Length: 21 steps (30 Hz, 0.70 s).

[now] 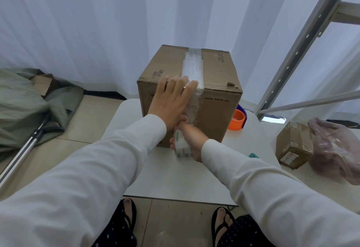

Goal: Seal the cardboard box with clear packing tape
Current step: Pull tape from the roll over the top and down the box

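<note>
Box (pixel 194 94) sat mid-frame on the table (pixel 175 178); my left hand (pixel 171 100), fingers straight, pressed the tape strip (pixel 192 67) over its front edge to bond it, while my right hand (pixel 191 141) gripped the roll (pixel 182 145) below, keeping tension.

Orange tape dispenser (pixel 238 120) half hidden behind the box (pixel 212 110), box print too small to read, teal scrap (pixel 253 156) mostly behind right sleeve (pixel 253 178), pink bag (pixel 337 149) cut by frame edge
</note>
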### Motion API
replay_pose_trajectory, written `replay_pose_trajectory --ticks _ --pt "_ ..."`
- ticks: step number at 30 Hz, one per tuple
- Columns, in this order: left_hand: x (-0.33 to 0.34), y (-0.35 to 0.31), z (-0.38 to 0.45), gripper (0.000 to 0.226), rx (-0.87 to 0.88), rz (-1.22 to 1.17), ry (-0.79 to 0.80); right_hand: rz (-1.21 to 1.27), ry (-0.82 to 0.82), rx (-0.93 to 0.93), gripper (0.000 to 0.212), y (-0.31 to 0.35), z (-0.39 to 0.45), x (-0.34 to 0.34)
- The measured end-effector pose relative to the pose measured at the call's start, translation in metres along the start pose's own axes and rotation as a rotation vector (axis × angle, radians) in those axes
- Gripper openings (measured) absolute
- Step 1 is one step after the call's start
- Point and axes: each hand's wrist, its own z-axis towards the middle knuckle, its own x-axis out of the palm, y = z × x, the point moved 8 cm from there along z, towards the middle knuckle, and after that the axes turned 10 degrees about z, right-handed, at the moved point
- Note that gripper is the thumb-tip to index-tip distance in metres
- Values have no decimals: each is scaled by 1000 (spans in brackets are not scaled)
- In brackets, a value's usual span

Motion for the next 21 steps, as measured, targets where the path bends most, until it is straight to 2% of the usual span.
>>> replay_pose_trajectory --ticks 3,6,13,15,21 --pt "-2 1 0 103 -20 -104 56 21 15 61 26 -8 -3 -3" --pt "1 -2 -1 97 -26 -161 105 -4 0 105 33 -19 -4 -9" --pt "1 3 2 99 48 -153 63 -90 -17 85 38 -21 4 -19" --pt "2 4 2 103 69 -122 37 -107 -45 74 46 -22 7 -20" --pt "0 2 2 105 11 -50 -17 -94 -40 78 61 -23 14 -17"
